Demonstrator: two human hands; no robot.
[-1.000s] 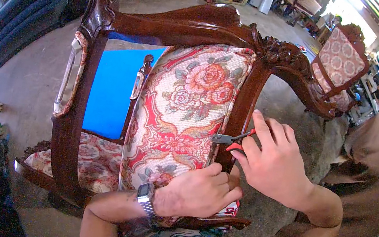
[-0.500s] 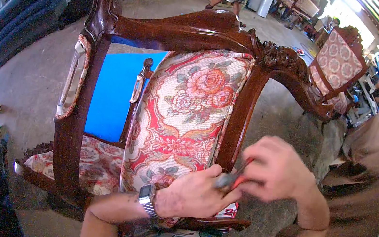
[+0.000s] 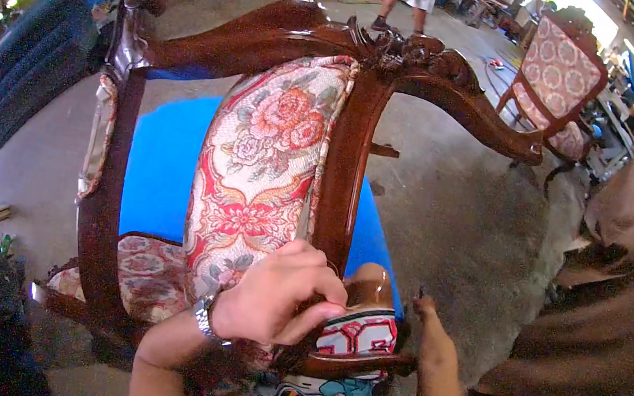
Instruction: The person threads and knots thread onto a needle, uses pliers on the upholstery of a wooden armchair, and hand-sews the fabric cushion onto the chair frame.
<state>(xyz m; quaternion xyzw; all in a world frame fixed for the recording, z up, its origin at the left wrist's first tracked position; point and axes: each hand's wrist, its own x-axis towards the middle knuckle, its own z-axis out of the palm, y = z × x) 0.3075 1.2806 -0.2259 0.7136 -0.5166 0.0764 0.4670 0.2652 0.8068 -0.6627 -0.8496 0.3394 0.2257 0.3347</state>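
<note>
A carved, dark wooden chair frame stands before me, with a rose-patterned upholstered panel inside it. My left hand, a metal watch on its wrist, is closed in a pinch at the panel's lower right. What its fingertips hold is hidden. Beside them lies a piece of red and white fabric with a dark edge, above a wooden rail. My right hand is lowered to the right, apart from the chair. Its fingers look closed around something small and dark that I cannot make out.
Blue padding shows through the frame. Another patterned chair stands at the far right, and brown cloth hangs on the near right. Dark blue padded pieces lean at the left. A person's legs show at the back.
My right hand has moved away from my left, out to the right and downward. The red-handled pliers between my hands have gone from there. The chair appears shifted left in view.
</note>
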